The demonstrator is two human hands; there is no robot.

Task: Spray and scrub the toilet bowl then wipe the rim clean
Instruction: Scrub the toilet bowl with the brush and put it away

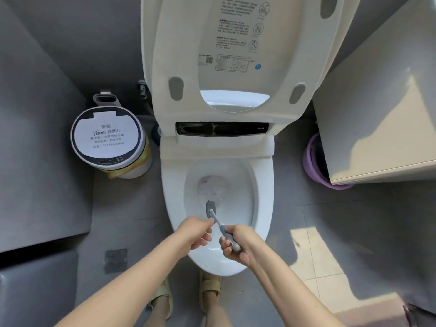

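A white toilet bowl (pixel 262 185) stands in the middle of the head view, its seat and lid (pixel 165 55) raised upright. A grey toilet brush (pixel 210 208) reaches down into the front of the bowl, its flat head against the inner wall near the water. My right hand (pixel 238 244) is closed around the end of the brush handle above the front rim. My left hand (pixel 198 232) pinches the handle higher up, close to the brush head. No spray bottle or cloth is in view.
A round lidded waste bin (pixel 108 138) with a printed label stands left of the toilet. A purple basin (pixel 313 164) sits on the floor at the right, partly under a white cabinet (pixel 377 114). My sandalled feet (pixel 210 289) stand at the bowl's front.
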